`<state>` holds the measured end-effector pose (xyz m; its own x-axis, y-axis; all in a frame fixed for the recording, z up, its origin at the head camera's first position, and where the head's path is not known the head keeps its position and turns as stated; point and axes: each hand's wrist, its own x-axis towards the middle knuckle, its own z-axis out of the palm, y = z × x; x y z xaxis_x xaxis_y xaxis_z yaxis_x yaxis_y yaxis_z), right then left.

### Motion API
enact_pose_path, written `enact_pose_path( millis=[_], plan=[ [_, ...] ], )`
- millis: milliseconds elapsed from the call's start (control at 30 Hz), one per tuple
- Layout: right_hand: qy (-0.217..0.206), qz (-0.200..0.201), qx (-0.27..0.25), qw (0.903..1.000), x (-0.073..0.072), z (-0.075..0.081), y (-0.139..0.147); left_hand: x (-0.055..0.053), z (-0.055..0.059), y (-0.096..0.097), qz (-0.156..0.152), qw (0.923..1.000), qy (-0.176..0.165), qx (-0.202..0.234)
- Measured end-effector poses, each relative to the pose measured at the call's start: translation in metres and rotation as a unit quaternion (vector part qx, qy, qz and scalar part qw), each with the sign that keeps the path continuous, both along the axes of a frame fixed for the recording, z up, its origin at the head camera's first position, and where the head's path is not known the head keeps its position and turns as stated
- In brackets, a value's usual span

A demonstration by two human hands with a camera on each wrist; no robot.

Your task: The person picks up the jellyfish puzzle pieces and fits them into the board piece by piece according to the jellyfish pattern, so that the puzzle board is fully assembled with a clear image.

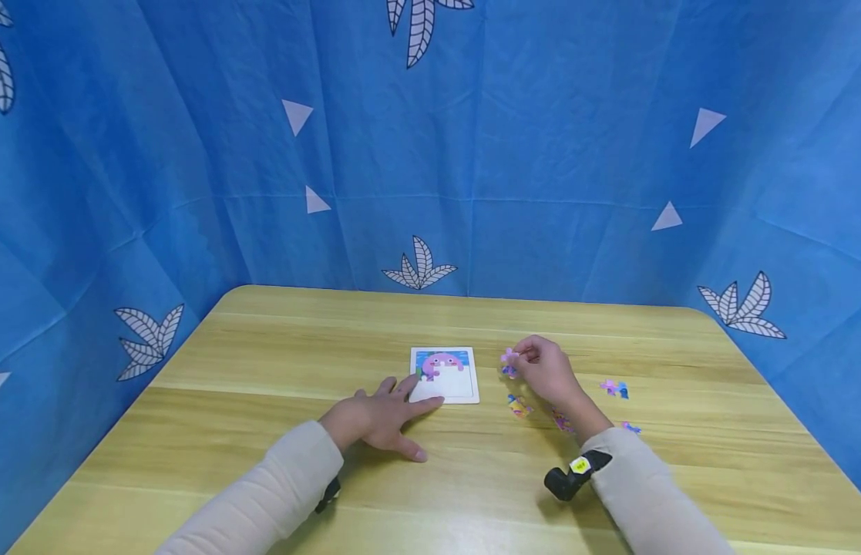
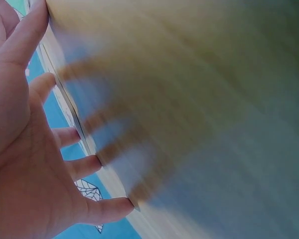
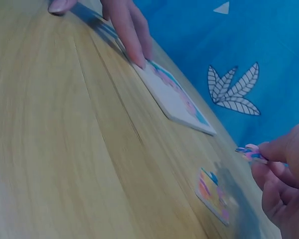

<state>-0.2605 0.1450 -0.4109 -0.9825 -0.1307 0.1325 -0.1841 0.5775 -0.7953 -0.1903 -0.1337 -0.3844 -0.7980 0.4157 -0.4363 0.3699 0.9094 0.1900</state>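
Right hand [image 1: 546, 378] pinches puzzle piece [image 1: 509, 364], right of part-filled board [image 1: 459, 388]. Left hand [image 1: 385, 418] has fingers spread apart, fingertips on board. I'd brace board lightly, match piece's outline, then lower flat without forcing.

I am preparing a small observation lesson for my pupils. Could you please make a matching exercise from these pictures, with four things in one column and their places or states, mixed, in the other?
Things:
1. left hand
2. right hand
3. puzzle board
4. blue leaf-print curtain

Places or states:
A. pinches a puzzle piece
B. hangs behind the wooden table
C. is spread out, touching a white-bordered thing
D. is partly filled, with bare white space left

Right pairs: 1-C, 2-A, 3-D, 4-B
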Motion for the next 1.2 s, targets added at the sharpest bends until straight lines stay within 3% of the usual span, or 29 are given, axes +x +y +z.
enact_pose_path(
  millis=[200, 600, 1200],
  plan=[
    [-0.031, 0.008, -0.033, 0.9990, 0.000, 0.000, -0.017, 0.001, 0.002, 0.000, 0.001, 1.0000, -0.004, -0.005],
    [-0.033, 0.056, -0.065, 0.9958, -0.002, -0.006, -0.059, -0.001, 0.001, 0.000, -0.001, 0.9999, -0.005, -0.013],
    [-0.046, 0.039, -0.030, 0.9977, -0.006, -0.010, -0.086, -0.001, 0.001, 0.001, -0.006, 0.9999, -0.004, -0.012]
  ],
)
